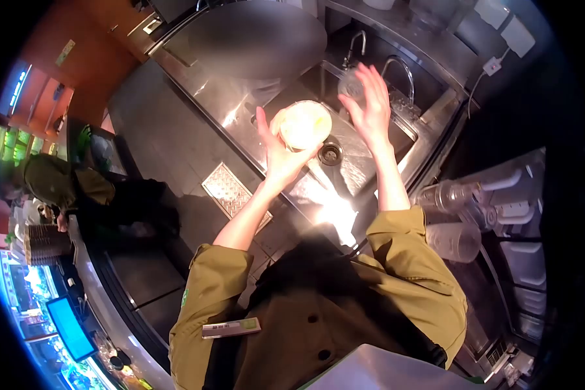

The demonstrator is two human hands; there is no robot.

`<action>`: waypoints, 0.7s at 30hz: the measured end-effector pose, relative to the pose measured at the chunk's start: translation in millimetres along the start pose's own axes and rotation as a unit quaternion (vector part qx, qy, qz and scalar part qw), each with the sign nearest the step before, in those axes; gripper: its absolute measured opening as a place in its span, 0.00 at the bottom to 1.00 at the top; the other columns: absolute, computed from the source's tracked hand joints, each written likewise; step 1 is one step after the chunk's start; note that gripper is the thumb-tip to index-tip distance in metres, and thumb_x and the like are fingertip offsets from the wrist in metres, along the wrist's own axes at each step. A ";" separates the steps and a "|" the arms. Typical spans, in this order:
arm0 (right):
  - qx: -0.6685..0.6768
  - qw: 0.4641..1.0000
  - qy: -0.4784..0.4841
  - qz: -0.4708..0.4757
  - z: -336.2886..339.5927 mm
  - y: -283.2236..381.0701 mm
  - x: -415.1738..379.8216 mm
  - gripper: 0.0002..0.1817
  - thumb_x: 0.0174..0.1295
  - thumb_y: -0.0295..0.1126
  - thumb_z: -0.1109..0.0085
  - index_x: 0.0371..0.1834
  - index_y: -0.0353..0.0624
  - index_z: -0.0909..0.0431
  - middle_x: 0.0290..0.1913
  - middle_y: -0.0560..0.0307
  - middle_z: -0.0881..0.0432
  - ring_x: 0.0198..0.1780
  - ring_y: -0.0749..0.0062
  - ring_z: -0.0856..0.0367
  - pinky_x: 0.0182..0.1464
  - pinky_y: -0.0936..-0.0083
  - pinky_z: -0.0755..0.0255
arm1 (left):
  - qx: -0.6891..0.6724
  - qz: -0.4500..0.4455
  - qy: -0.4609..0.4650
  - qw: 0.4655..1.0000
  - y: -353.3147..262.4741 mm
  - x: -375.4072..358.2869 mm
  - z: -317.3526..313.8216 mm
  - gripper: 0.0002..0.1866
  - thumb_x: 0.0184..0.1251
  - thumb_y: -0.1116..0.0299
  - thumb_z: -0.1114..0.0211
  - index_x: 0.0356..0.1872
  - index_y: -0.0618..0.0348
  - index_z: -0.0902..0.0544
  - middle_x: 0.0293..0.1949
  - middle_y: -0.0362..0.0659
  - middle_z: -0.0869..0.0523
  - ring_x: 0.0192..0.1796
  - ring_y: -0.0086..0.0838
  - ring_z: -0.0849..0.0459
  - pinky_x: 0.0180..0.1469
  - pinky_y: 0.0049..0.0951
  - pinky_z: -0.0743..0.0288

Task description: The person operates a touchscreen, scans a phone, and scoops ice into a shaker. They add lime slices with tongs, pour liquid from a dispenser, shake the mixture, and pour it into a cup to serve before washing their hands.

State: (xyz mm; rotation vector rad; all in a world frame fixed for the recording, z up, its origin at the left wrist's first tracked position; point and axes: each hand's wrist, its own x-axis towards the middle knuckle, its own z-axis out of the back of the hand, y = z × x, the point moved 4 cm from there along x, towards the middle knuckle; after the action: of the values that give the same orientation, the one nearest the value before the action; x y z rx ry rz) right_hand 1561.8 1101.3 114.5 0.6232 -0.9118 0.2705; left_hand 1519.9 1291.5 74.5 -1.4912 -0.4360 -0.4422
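Over a steel sink (364, 166), my left hand (285, 156) holds a pale round bowl-like item (305, 125), its fingers and thumb around the side and underside. Glare washes out the item's surface, so what it contains cannot be told. My right hand (370, 107) is raised to the right of it, palm turned inward, fingers apart and empty. Beyond the right fingers is a clear round container (351, 84), partly hidden; whether they touch it is unclear. Below the hands, the round drain (331, 153) shows in the sink.
Two curved faucets (402, 71) rise behind the sink. Clear pitchers (454, 242) stand at the right. A co-worker (97, 188) in dark clothing is at a counter on the left. A metal floor grate (231, 192) lies left of my forearm.
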 end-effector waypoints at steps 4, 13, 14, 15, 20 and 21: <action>0.033 0.923 0.254 -0.289 -94.8 -108.1 -120.5 0.31 0.47 0.38 0.31 0.55 0.39 0.28 0.56 0.46 0.26 0.58 0.53 0.28 0.60 0.63 0.36 | -0.039 0.045 -0.004 0.998 24.5 31.3 14.2 0.66 0.42 0.74 0.25 0.67 0.50 0.75 0.60 0.55 0.38 0.61 0.40 0.32 0.61 0.38 0.33; -0.096 0.783 0.482 -0.382 -137.6 -175.3 -284.9 0.27 0.45 0.49 0.35 0.37 0.33 0.20 0.39 0.39 0.18 0.43 0.51 0.19 0.44 0.63 0.27 | 0.003 0.041 -0.080 0.996 -4.7 61.8 101.9 0.66 0.42 0.74 0.25 0.67 0.47 0.76 0.58 0.56 0.36 0.60 0.41 0.32 0.62 0.41 0.35; -0.017 0.771 0.469 -0.431 -141.9 -182.8 -287.3 0.27 0.46 0.48 0.36 0.38 0.31 0.20 0.39 0.39 0.18 0.41 0.53 0.18 0.44 0.63 0.27 | 0.022 0.050 -0.096 0.994 -6.6 57.7 123.7 0.66 0.42 0.75 0.26 0.67 0.45 0.76 0.58 0.56 0.35 0.61 0.41 0.32 0.63 0.42 0.36; 0.019 0.756 0.456 -0.469 -143.4 -182.0 -283.2 0.27 0.47 0.47 0.35 0.39 0.31 0.21 0.38 0.39 0.18 0.40 0.53 0.18 0.43 0.64 0.27 | 0.030 0.050 -0.110 0.992 -13.3 53.7 143.7 0.66 0.42 0.75 0.25 0.67 0.45 0.76 0.58 0.56 0.35 0.61 0.41 0.32 0.63 0.42 0.36; 0.126 0.792 0.354 -0.481 -176.6 -229.9 -336.1 0.23 0.47 0.43 0.34 0.33 0.29 0.21 0.30 0.47 0.18 0.30 0.66 0.19 0.32 0.68 0.26 | 0.124 0.033 -0.209 0.969 -50.2 19.4 264.9 0.65 0.42 0.76 0.26 0.67 0.46 0.75 0.58 0.54 0.35 0.60 0.39 0.31 0.62 0.41 0.34; 0.140 0.808 0.344 -0.457 -184.5 -251.1 -357.5 0.23 0.47 0.43 0.34 0.33 0.29 0.21 0.30 0.48 0.18 0.29 0.66 0.19 0.32 0.68 0.26 | 0.153 0.027 -0.231 0.960 -57.9 9.8 293.7 0.65 0.42 0.77 0.26 0.67 0.46 0.75 0.57 0.54 0.34 0.60 0.39 0.30 0.62 0.40 0.34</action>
State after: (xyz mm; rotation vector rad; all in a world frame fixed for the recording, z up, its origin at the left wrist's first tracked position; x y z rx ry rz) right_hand 1587.7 1028.2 -353.3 1.0756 0.1976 -0.2519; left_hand 1495.6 1583.1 138.5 -1.2920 -0.7933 0.0275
